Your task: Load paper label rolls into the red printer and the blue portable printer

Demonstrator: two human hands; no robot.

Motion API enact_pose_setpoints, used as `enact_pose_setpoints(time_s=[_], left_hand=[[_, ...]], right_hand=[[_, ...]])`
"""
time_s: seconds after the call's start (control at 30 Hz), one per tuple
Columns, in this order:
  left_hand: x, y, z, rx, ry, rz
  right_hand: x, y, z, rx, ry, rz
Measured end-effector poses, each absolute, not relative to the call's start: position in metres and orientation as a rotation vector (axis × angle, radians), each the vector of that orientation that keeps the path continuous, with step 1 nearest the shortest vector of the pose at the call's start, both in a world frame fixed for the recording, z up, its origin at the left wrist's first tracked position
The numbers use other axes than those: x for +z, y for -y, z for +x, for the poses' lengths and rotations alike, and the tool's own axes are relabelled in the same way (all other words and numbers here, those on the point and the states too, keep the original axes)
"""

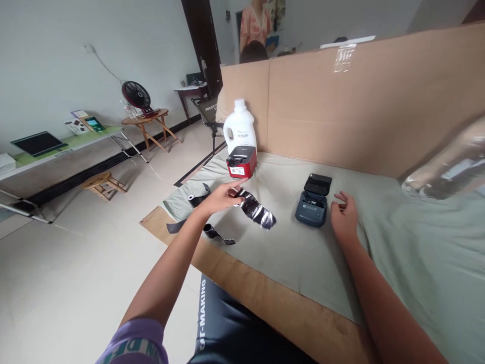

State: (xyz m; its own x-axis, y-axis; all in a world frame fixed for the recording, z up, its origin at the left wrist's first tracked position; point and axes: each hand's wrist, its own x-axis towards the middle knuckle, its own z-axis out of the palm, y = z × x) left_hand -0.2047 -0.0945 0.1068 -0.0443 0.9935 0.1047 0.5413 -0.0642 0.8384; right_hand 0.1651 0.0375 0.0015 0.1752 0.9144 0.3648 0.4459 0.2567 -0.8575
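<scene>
My left hand is closed, pinching one end of a glossy black strip. The strip hangs out to the right with white glare along it. Beside the small dark blue printer, my right hand hovers or rests with loosely bent fingers, holding nothing. The printer's black lid is raised, and its inside is partly visible. A red and black printer with a white label stands just beyond my left hand. Curled black strips lie on the cloth near my left forearm.
A white jug stands behind the red printer. Cardboard walls the far side, with a plastic-wrapped package at the right. Green cloth covers the wooden board. Beyond the cardboard stands a person.
</scene>
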Motion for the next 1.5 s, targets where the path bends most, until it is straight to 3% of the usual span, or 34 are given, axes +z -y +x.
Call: enact_pose_setpoints(time_s=[0.1,0.27,0.47,0.67,1.03,1.5], left_hand=[[0.116,0.081,-0.154,1.117,-1.272,1.629],[0.086,0.045,-0.065,1.211,-0.952,1.46],[0.03,0.021,-0.015,1.415,-0.99,1.199],[0.016,0.017,-0.013,1.463,-1.062,1.029],[0.0,0.04,0.007,1.356,-1.108,1.139],[-0.002,0.049,0.014,1.352,-1.176,1.255]], right_hand=[[0.042,-0.021,0.156,0.507,1.552,-1.24],[0.101,0.001,0.142,0.857,1.998,-0.938],[0.105,-0.008,0.152,0.954,2.231,-1.007],[0.105,-0.03,0.156,1.118,2.345,-1.14],[0.073,-0.069,0.17,0.532,2.261,-1.514],[0.068,-0.063,0.153,0.394,2.304,-1.601]])
